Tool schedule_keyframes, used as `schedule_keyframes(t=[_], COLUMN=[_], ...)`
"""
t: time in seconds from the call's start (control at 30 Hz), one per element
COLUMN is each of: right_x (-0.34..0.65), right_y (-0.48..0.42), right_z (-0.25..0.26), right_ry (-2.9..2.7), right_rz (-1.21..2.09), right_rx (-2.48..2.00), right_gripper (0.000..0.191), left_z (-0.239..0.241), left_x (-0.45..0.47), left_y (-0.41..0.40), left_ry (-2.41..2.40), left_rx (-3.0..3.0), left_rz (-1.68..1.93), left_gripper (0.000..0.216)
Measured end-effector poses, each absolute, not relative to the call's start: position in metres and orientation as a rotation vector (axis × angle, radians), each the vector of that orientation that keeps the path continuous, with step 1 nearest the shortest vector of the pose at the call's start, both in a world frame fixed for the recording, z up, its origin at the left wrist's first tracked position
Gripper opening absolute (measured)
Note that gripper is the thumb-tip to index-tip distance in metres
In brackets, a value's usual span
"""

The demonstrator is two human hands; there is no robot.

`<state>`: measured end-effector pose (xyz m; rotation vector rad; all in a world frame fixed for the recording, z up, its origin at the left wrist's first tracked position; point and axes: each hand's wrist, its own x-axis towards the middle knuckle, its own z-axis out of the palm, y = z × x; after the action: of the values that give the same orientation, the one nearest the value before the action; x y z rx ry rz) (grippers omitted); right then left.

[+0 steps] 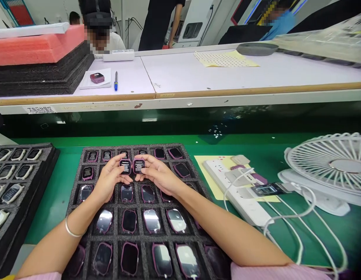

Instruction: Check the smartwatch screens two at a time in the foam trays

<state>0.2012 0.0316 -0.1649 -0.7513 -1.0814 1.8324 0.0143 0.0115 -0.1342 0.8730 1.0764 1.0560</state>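
**One watch body in each hand**

The left hand (109,179) pinches a purple watch body (125,166), and the right hand (158,175) pinches a second watch body (139,165). Both stand upright, side by side and nearly touching between the fingertips, just above the foam tray (136,207) under the hands.

In my left hand (109,181) I am pinching a watch body (125,166), and in my right hand (158,177) a second watch body (139,165). Both are showing glossy black glass faces in smooth plum plastic rims. The tray (76,186) under them is looking like coarse, matt charcoal foam, and the faces in its pockets are throwing back a glassy glare. A thin polished metal bangle (70,230) is shining on my left wrist. The green mat (256,146) is looking smooth and dull. The fan (329,163) and power strip (241,202) are gleaming like smooth white plastic. Far off, pink foam (37,48) is lying on rough black foam (37,77).
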Motion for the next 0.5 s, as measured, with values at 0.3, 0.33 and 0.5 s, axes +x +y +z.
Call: schedule_keyframes(t=[0.3, 0.33, 0.5], right_x=[0.2004, 0.2004, 0.2003], right_y=[0.0317, 0.0316, 0.0315], right_z=[-0.1628, -0.1628, -0.164], right_ry=[-1.164, -1.167, -1.194], right_rz=[1.765, 1.761, 1.742], right_rx=[-0.771, -0.776, -0.774], right_gripper=[0.034, 0.034, 0.033], left_z=[-0.1358, -0.1359, -0.1368], left_x=[0.0171, 0.0173, 0.0181], left_y=[0.0093, 0.0095, 0.0094], left_ry=[1.082, 1.079, 1.073], left_rx=[1.028, 1.03, 1.023], left_rz=[1.083, 1.082, 1.082], left_gripper=[0.042, 0.041, 0.038])
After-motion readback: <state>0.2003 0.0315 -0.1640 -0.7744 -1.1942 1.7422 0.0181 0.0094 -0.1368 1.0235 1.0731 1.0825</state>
